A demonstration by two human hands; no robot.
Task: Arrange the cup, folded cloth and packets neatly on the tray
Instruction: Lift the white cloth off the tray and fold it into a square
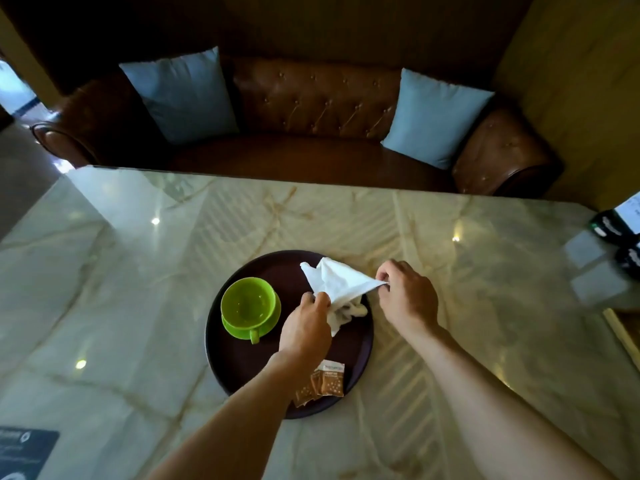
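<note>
A round dark tray [242,362] lies on the marble table. A green cup [247,301] on a green saucer stands on the tray's left side, handle toward me. Above the tray's far right part hangs a white cloth [341,282], stretched between both hands. My left hand [306,327] pinches its near edge and my right hand [405,292] pinches its right corner. The cloth's lower part droops crumpled onto the tray. Several brown packets [323,381] lie at the tray's near right rim, partly hidden by my left forearm.
The marble table [138,271] spreads wide around the tray. A brown leather sofa [311,109] with two blue cushions stands beyond its far edge. Dark boxes [616,233] sit at the table's right end. A dark card [24,452] lies at the near left.
</note>
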